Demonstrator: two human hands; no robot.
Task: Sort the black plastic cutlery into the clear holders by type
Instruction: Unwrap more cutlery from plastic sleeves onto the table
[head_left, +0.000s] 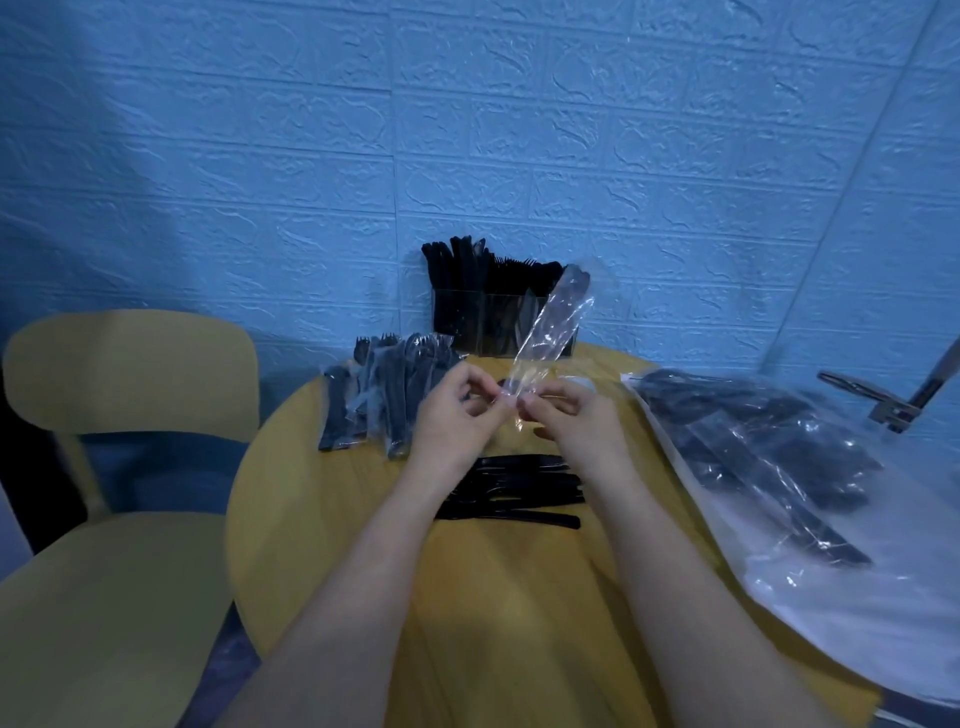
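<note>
Both hands (511, 410) pinch clear wrapper (550, 327) above loose cutlery (511, 491), mid-table

A round yellow table (322, 519) lies under the fingers and carries everything. A yellow chair (104, 519) stands to the left of the fingers, just beside the table's edge, its backrest toward the wall. A blue brick-textured wall (467, 130) rises beyond the fingers. To the right of the fingers, near the table's far edge, sits a metal clamp (878, 397) with a slanting pole.
</note>
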